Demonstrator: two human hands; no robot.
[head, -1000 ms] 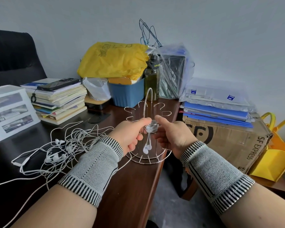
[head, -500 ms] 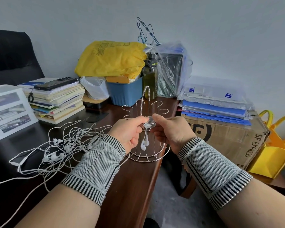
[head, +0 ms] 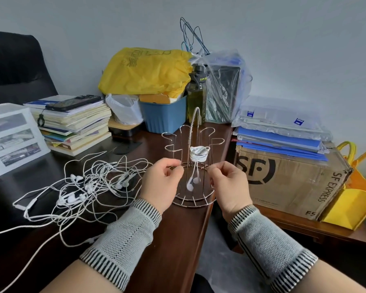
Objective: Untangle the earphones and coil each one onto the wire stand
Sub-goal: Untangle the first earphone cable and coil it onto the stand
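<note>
Coiled earphone (head: 199, 153) wound on one hook of wire stand (head: 193, 182), buds dangling inside the frame, between and just beyond both hands. Left hand (head: 161, 187) fingers loosely curled, thumb near forefinger, nothing clearly held; just beside stand's left rim. Right hand (head: 228, 187) same pose at stand's right rim; whether either pinches the wire, cannot tell. Tangled earphones (head: 87, 187) heaped on surface (head: 173, 240) left of left hand. Stand close to surface's right edge; cardboard box (head: 290, 176) beyond edge, book stack (head: 76, 125) rear left.
</note>
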